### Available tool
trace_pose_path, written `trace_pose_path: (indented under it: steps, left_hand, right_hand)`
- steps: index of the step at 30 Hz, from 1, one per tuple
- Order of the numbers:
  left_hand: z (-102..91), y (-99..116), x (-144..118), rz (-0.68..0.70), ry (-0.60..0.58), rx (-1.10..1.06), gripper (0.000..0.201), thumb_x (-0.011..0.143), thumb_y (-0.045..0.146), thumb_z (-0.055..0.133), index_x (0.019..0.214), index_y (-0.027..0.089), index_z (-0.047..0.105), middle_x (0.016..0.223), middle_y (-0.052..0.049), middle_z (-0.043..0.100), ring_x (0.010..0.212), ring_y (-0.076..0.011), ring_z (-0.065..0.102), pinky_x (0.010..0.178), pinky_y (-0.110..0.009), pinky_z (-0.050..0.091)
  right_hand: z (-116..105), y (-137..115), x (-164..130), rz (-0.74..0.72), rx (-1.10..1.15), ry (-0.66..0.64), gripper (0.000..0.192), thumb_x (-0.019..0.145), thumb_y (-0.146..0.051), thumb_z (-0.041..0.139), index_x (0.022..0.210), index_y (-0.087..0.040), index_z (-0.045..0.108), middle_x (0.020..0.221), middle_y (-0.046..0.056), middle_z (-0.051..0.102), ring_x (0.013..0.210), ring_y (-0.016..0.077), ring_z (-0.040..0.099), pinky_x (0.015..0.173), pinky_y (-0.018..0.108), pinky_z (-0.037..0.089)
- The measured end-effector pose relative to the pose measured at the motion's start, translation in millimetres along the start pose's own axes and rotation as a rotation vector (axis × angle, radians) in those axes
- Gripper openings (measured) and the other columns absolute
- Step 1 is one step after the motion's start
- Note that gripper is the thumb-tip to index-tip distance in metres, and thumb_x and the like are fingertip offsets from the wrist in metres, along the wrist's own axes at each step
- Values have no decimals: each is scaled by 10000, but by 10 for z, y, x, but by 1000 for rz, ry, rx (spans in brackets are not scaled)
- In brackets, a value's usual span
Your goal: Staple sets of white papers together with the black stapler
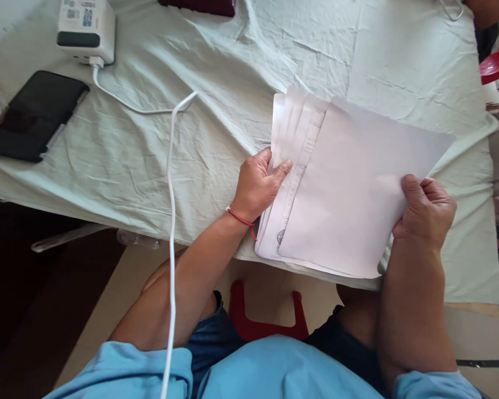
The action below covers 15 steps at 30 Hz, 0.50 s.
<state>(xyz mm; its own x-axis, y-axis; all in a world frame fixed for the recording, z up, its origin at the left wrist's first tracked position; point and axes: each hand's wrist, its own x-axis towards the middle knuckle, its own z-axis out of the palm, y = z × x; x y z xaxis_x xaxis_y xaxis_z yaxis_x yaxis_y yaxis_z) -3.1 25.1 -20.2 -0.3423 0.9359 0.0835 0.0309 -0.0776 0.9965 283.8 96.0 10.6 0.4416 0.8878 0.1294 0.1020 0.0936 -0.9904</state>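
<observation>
A fanned stack of paper sheets (349, 183) lies at the table's near edge, its top sheet blank and white. Along the left side, lower sheets peek out with printed lines and a round stamp-like mark near the bottom. My left hand (260, 183), with a red cord on the wrist, grips the stack's left edge, thumb on top. My right hand (428, 208) pinches the right edge of the top sheet between thumb and fingers. How many sheets the right hand holds is hidden.
A pale green cloth (216, 166) covers the table. At the left stand a white box-shaped device (87, 33) with a white cable (171, 188) running toward me, and a black phone-like slab (35, 116). A dark red object (202, 4) sits at the far edge. Below is a red stool (270, 330).
</observation>
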Motion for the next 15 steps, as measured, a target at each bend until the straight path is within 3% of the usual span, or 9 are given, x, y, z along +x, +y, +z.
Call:
trace_pose_path:
  steps: [6,15]
  left_hand:
    - [8,0,-14,12,-11,-28,174,976,344,795,1079,204,800,1169,-87,857,1151,-303,800,983,-420,668]
    - [22,53,-27,13,-43,-48,252,956,431,825,1043,198,784,1051,-72,857,1026,-282,807,913,-401,662]
  right_hand:
    - [68,-12,-99,10,-1,-58,389,592,-409,973,697,-176,679,702,-26,621,616,79,522,616,257,491]
    - [98,-2,-176,34,20,-97,316,648,-377,970,732,-176,741,717,-14,676,632,89,544,609,250,494]
